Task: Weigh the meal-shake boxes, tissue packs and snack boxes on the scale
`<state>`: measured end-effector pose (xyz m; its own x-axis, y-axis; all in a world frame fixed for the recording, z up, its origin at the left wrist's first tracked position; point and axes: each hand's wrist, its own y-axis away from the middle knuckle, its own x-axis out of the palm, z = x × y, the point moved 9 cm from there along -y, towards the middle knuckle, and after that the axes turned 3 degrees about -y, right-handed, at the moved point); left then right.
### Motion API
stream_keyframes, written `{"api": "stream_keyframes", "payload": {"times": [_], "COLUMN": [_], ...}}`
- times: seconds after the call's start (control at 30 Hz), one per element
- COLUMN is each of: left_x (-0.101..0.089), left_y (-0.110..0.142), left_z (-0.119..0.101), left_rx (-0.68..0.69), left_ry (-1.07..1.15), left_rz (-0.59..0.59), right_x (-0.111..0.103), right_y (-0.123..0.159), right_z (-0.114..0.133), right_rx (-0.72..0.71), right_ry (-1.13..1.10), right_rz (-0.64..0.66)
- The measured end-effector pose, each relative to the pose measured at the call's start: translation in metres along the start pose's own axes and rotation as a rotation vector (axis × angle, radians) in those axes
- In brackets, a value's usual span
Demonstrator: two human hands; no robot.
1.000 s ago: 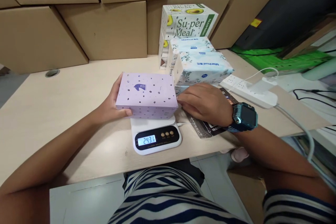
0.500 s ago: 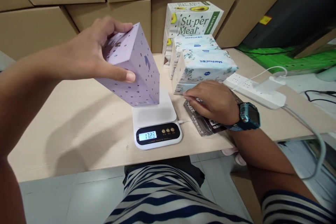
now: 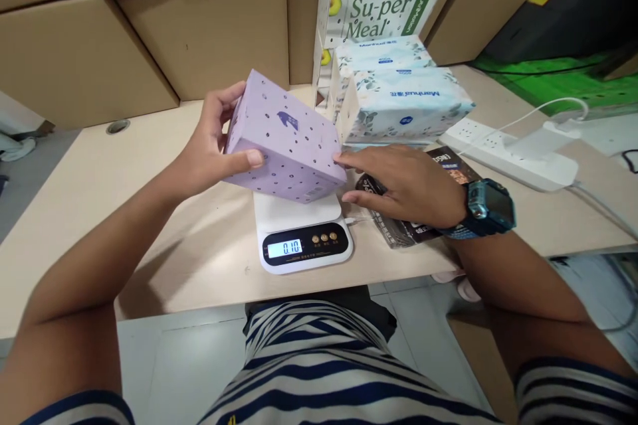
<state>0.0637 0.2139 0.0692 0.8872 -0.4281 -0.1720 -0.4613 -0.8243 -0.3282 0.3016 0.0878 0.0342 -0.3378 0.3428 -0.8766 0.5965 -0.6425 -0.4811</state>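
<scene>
- Your left hand (image 3: 209,153) grips the tilted lilac box (image 3: 285,139) just above the scale (image 3: 302,229), thumb on its front, fingers behind.
- Your right hand (image 3: 403,182) lies flat and open, fingertips touching the box's right end, palm over a dark packet (image 3: 409,229) on the worktop (image 3: 100,199).

The box (image 3: 284,139) is pale purple card, speckled with small dark dots and a dark blue mark on its top face. It is closed, tilted with its left end raised, and held in the air just above the white scale (image 3: 302,232), whose display is lit
</scene>
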Motion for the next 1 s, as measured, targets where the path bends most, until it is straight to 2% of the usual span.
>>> {"api": "stream_keyframes", "payload": {"times": [0.1, 0.23, 0.4, 0.77, 0.9, 1.0], "left_x": [-0.002, -0.008, -0.009, -0.006, -0.009, -0.015], "left_y": [0.023, 0.065, 0.086, 0.085, 0.083, 0.09], "left_z": [0.025, 0.066, 0.087, 0.084, 0.075, 0.052], "left_rx": [0.05, 0.01, 0.016, 0.056, 0.081, 0.132], "left_ry": [-0.036, -0.143, -0.173, -0.222, -0.299, -0.368], "left_rz": [0.053, 0.076, 0.108, 0.075, 0.091, 0.064], "right_x": [0.001, 0.0, 0.007, 0.009, 0.024, 0.031], "right_y": [0.0, -0.006, -0.012, -0.007, -0.004, 0.0], "right_z": [0.004, 0.018, 0.019, 0.016, 0.009, 0.024], "right_rx": [-0.019, -0.059, -0.047, -0.029, 0.112, 0.122], "right_ry": [-0.026, -0.049, -0.11, -0.144, -0.25, -0.414], "right_rz": [-0.01, -0.035, -0.029, -0.017, 0.164, 0.3]}}
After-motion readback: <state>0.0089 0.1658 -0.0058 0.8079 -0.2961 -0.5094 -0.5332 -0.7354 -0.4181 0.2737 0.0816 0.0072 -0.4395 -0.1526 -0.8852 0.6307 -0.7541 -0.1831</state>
